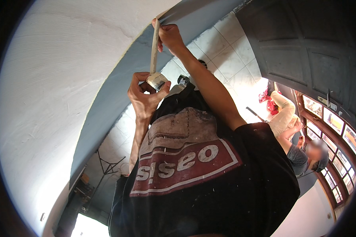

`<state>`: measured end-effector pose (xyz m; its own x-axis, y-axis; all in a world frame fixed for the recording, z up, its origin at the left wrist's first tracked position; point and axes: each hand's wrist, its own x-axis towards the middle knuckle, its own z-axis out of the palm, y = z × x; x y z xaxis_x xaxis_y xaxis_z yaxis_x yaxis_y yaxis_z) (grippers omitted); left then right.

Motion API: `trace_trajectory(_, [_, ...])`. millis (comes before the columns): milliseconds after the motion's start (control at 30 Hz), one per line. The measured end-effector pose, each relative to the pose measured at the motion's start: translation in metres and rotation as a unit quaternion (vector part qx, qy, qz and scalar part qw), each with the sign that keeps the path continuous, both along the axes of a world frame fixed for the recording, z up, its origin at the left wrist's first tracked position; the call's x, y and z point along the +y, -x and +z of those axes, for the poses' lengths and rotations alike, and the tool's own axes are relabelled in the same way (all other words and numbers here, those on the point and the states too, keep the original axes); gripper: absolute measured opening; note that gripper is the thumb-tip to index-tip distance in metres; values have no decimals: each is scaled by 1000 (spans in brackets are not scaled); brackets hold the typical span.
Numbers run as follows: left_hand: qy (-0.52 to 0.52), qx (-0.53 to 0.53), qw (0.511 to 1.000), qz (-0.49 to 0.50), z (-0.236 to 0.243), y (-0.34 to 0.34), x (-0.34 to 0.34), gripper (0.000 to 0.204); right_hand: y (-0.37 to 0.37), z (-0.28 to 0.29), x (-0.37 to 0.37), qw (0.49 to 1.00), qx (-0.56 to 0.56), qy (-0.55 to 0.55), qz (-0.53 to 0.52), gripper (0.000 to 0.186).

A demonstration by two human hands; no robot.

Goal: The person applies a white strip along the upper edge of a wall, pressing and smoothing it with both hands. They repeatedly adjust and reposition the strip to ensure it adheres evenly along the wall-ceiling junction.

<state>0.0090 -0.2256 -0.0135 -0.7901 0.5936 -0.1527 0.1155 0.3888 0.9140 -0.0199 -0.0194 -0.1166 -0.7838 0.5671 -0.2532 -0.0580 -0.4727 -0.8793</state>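
Head view, looking down past my own front: the broadest thing is the wall, its white part [59,79] on my left curving over a blue-grey band [110,87], with a thin yellowish line along the edge between them. My black printed shirt [209,209] fills the lower middle. Off to my right is a dark panelled door [300,43], with pale floor tiles [229,57] between it and the wall. Beyond my right arm another person [298,158] is bent near the window panes [336,120].

Smaller, in front of the wall band, my left grip [141,96] is closed round the tape roll [157,81], thumb on one side and fingers on the other. My right grip [171,36] is pinched at the far end of the tape strip [154,51], which runs straight between both; whether that end touches the wall, I cannot tell.

I judge the step in hand to be drawing out tape. The next move, I think, calls for even tension and a steady roll, so the strip neither twists nor sticks to itself.
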Motion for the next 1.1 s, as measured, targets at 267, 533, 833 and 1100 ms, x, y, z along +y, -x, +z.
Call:
trace_trajectory(267, [-42, 31, 998, 20, -8, -3, -12, 52, -2, 10, -8, 1000, -16, 6, 1, 57])
trace_trajectory(533, [-50, 1, 998, 40, -13, -7, -24, 50, -2, 10, -15, 1000, -10, -4, 3, 60])
trace_trajectory(833, [-43, -10, 998, 45, -11, -11, -35, 49, -1, 8, -21, 1000, -8, -2, 13, 65])
trace_trajectory(1100, [-36, 0, 998, 48, -10, -14, -44, 49, -1, 10, -26, 1000, -17, -4, 18, 66])
